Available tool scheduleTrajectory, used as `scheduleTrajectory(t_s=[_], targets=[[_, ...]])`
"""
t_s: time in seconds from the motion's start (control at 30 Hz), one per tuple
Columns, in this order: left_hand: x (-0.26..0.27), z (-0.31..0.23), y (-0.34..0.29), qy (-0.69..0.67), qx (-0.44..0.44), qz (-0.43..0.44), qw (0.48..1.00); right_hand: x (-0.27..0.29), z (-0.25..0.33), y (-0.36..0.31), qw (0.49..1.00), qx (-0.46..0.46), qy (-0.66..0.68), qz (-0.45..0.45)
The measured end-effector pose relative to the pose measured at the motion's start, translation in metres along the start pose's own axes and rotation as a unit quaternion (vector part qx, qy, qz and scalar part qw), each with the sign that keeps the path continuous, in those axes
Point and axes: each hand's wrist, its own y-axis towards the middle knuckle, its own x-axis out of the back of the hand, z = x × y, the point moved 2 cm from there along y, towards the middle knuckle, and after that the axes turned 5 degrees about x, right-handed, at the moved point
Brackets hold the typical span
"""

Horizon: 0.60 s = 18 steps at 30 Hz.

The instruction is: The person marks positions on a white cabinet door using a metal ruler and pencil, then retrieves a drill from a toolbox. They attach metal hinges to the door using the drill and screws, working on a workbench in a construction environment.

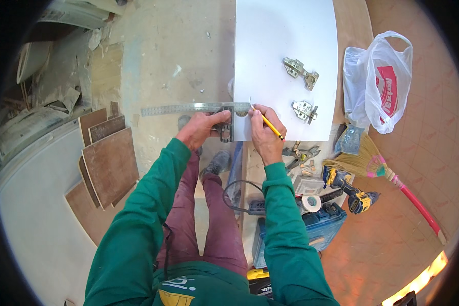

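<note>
Two hands work near the middle of the frame, at the lower left corner of a white board [285, 30] that lies on a table [353, 30]. The left hand [199, 131] pinches the dark head of a metal square [183, 108], with the thumb on top. The right hand [266, 136] pinches a yellow pencil [271, 125] between thumb and fingertips, its tip just beside the right end of the square's ruler. Two metal hinges [301, 73] lie on the board, right of the hands.

The step looks like marking the board with a pencil. To do it well, the square's head should sit flush along the board's left edge, with steady pressure from the left hand so the ruler does not swing. The pencil tip is best kept tight against the ruler's end, at one constant lean, and drawn lightly for a thin line. Whether the head is fully flush cannot be told from this height.

The ruler's long axis runs left to right, almost level: its short end points right, over the board, and the longer part reaches left past the edge. The pencil slants, its tip toward the upper left and its blunt end toward the lower right.
</note>
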Motion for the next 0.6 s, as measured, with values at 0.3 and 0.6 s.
scheduleTrajectory(t_s=[0.3,0.6], targets=[[-0.002,0.024,-0.013,-0.009,0.009,-0.009,1.0,0.007,0.008,-0.028,0.999,-0.007,-0.031,0.006],[-0.001,0.035,-0.017,-0.013,0.024,0.004,1.0,0.009,0.004,-0.047,0.999,-0.006,-0.033,-0.002]])
